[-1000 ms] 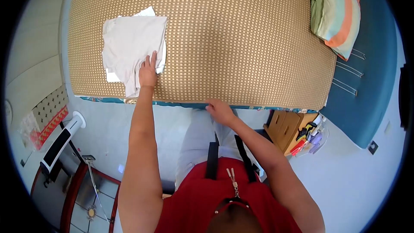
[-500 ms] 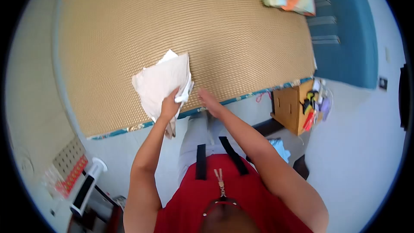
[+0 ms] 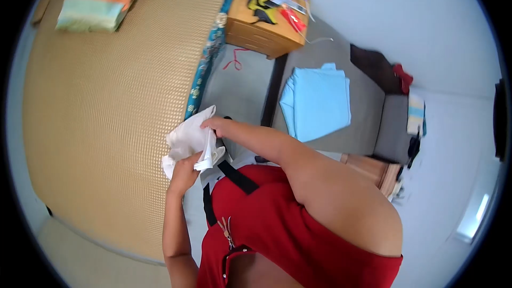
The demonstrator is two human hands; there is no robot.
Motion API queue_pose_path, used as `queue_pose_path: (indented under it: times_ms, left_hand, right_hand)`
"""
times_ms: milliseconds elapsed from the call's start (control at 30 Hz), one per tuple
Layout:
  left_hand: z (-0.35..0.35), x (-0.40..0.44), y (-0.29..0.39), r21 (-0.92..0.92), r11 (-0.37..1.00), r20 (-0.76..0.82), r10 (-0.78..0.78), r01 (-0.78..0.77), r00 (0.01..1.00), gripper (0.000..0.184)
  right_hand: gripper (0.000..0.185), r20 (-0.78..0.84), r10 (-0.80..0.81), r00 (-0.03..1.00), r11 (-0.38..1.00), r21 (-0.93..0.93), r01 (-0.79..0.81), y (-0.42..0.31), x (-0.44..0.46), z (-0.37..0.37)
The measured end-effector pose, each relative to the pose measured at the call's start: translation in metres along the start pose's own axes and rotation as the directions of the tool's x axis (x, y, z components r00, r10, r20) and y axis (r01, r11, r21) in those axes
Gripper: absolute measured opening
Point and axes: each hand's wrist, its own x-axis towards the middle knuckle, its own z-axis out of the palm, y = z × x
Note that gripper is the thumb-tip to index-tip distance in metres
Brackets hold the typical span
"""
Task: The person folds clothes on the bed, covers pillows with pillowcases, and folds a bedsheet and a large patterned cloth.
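Pale walls (image 3: 410, 42) enclose the far and right sides of the room, and a bed with a woven mat (image 3: 106, 106) fills the left. Toward the far end stands a wooden nightstand (image 3: 256, 34); right of it, a folded light-blue cloth (image 3: 320, 101) lies on a grey sofa (image 3: 368, 122). At the right edge of the mat, close to the person's body, is a bunched white cloth (image 3: 189, 136); whether it rests on the mat or is lifted clear, I cannot tell.

Good handling of this cloth calls for two light, even grips, with the layers pinched together so that none slips out, and just enough tension between the hands to smooth the creases. The loose folds at the near side look the likeliest to slide.

Both hands are closed on the cloth, apart from each other. The left hand (image 3: 185, 175) grips its near edge, the forearm (image 3: 173, 224) rising from the near side with the wrist bent slightly right. The right hand (image 3: 214, 125) pinches its far right edge, that arm reaching leftward across the front of the body, elbow out to the right.
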Motion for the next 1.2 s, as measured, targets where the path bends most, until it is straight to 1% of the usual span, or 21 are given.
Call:
queue_pose_path:
  times_ms: [33,133,167,267,333,400,433,567,600,633,733,767,800,867,900,933,1000,1067,1133,1167,1200]
  left_hand:
    - [0.001,0.010,0.023,-0.014,1.000,0.062,0.005,-0.004,0.998,0.046]
    - [0.017,0.040,0.061,0.002,0.993,0.206,0.111,-0.114,0.972,0.047]
    - [0.021,0.048,0.074,0.025,0.992,0.257,0.110,-0.120,0.960,0.045]
    - [0.032,0.069,0.103,0.057,0.977,0.361,0.171,-0.205,0.917,0.043]
    - [0.032,0.081,0.114,0.041,0.963,0.380,0.232,-0.267,0.895,0.039]
    - [0.028,0.092,0.120,0.037,0.977,0.442,0.173,-0.211,0.880,0.037]
    - [0.022,0.096,0.120,0.040,0.976,0.437,0.174,-0.213,0.882,0.037]
    - [-0.022,0.115,0.110,0.095,0.971,0.398,0.166,-0.221,0.902,0.036]
    - [-0.041,0.117,0.110,0.108,0.968,0.382,0.168,-0.225,0.909,0.037]
    - [-0.061,0.117,0.112,0.146,0.960,0.343,0.175,-0.237,0.923,0.038]
    - [-0.126,0.109,0.117,0.206,0.960,0.201,0.148,-0.190,0.968,0.039]
    - [-0.148,0.107,0.116,0.247,0.943,0.123,0.195,-0.221,0.973,0.038]
    - [-0.167,0.104,0.118,0.291,0.924,0.048,0.244,-0.247,0.969,0.038]
    - [-0.199,0.088,0.152,0.412,0.872,-0.022,0.299,-0.264,0.954,0.036]
    - [-0.213,0.089,0.148,0.455,0.846,-0.051,0.335,-0.276,0.941,0.035]
    - [-0.224,0.093,0.131,0.522,0.784,-0.087,0.440,-0.335,0.894,0.037]
    - [-0.233,0.098,0.128,0.591,0.734,-0.101,0.479,-0.335,0.872,0.038]
    - [-0.232,0.110,0.098,0.573,0.753,-0.076,0.442,-0.324,0.894,0.044]
    - [-0.221,0.131,0.045,0.533,0.765,-0.050,0.455,-0.361,0.889,0.049]
    - [-0.215,0.144,0.003,0.541,0.749,0.049,0.425,-0.381,0.904,0.056]
    - [-0.202,0.143,-0.010,0.417,0.859,0.123,0.271,-0.298,0.955,0.058]
  right_hand:
    - [0.046,0.034,-0.008,0.999,1.000,0.029,0.007,0.003,-0.004,-0.020]
    - [0.046,-0.004,-0.048,0.999,0.994,0.101,0.048,0.005,-0.035,-0.068]
    - [0.046,-0.079,-0.100,0.992,0.991,0.080,0.106,0.001,-0.062,-0.076]
    - [0.045,-0.055,-0.293,0.955,0.925,0.237,0.297,0.013,-0.068,-0.124]
    - [0.044,-0.175,-0.271,0.946,0.903,0.295,0.314,0.014,-0.079,-0.139]
    - [0.043,-0.282,-0.247,0.927,0.875,0.345,0.339,0.013,-0.077,-0.150]
    - [0.042,-0.337,-0.229,0.913,0.861,0.367,0.352,0.009,-0.079,-0.149]
    - [0.043,-0.281,-0.350,0.893,0.703,0.552,0.449,-0.029,-0.086,-0.118]
    - [0.044,-0.324,-0.363,0.874,0.703,0.521,0.485,-0.046,-0.092,-0.102]
    - [0.042,-0.337,-0.442,0.831,0.645,0.524,0.556,-0.062,-0.102,-0.082]
    - [0.037,-0.221,-0.598,0.771,0.535,0.606,0.589,-0.117,-0.143,-0.018]
    - [0.036,-0.183,-0.686,0.704,0.483,0.609,0.629,-0.135,-0.150,0.003]
    - [0.037,-0.131,-0.723,0.679,0.462,0.639,0.615,-0.148,-0.177,0.025]
    - [0.038,-0.135,-0.816,0.562,0.374,0.618,0.691,-0.172,-0.210,0.064]
    - [0.040,-0.088,-0.824,0.559,0.372,0.661,0.652,-0.183,-0.223,0.078]
    - [0.043,-0.078,-0.811,0.580,0.390,0.668,0.634,-0.195,-0.220,0.088]
    - [0.049,-0.057,-0.878,0.476,0.319,0.672,0.669,-0.212,-0.202,0.099]
    - [0.042,-0.153,-0.836,0.527,0.344,0.602,0.721,-0.220,-0.171,0.095]
    - [0.045,-0.128,-0.838,0.530,0.412,0.487,0.770,-0.199,-0.153,0.069]
    - [0.047,-0.111,-0.838,0.534,0.445,0.428,0.787,-0.186,-0.139,0.056]
    - [0.043,-0.178,-0.758,0.628,0.522,0.413,0.746,-0.172,-0.115,0.041]
